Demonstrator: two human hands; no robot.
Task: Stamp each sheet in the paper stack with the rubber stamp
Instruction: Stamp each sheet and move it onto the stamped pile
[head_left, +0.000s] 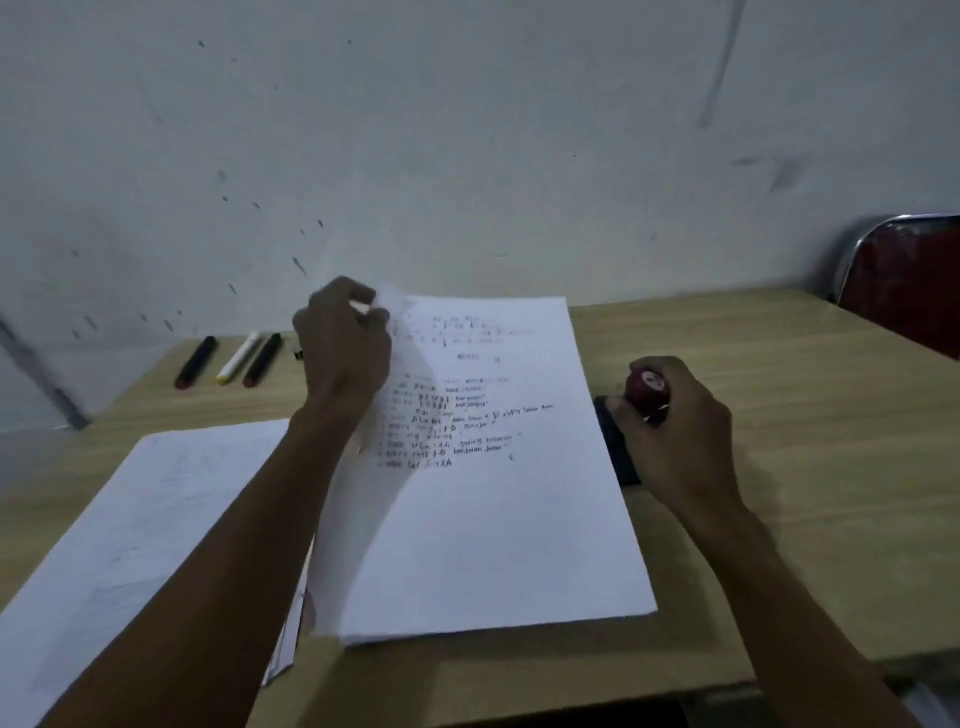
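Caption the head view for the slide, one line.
Left hand lifts the top sheet's corner while the right hand presses the rubber stamp onto the ink pad.

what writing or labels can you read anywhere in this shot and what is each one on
Top sheet of the paper stack: several lines of handwriting, too blurred to quote with any confidence.
Second pile of sheets on the left: only faint marks, unreadable.
Three markers at the back of the table: no label can be made out.
Rubber stamp in the right hand: no readable text on its red knob.
Nothing else carries writing.
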